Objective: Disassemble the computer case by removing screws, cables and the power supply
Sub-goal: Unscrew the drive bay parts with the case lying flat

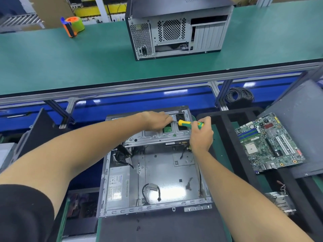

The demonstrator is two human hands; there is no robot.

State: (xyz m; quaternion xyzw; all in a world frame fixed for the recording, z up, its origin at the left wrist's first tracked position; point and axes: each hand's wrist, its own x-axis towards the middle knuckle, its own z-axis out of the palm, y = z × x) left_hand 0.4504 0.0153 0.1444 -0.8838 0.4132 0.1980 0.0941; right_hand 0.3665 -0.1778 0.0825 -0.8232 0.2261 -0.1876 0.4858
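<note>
An open grey computer case (157, 172) lies flat in front of me, its motherboard bay bare. The power supply (116, 186) sits inside at the left, and a loose black cable (151, 189) loops on the case floor. My right hand (201, 135) grips a green and yellow screwdriver (190, 124) pointing left at the drive cage (157, 135) at the case's far end. My left hand (157, 120) rests on top of that cage, fingers by the screwdriver's tip. The tip itself is hidden.
A removed motherboard (269, 142) lies on a dark panel at the right, with a heatsink (281, 201) below it. A second computer case (176, 30) and a tape dispenser (73, 26) stand on the green conveyor behind. A coiled cable (238, 94) hangs beyond.
</note>
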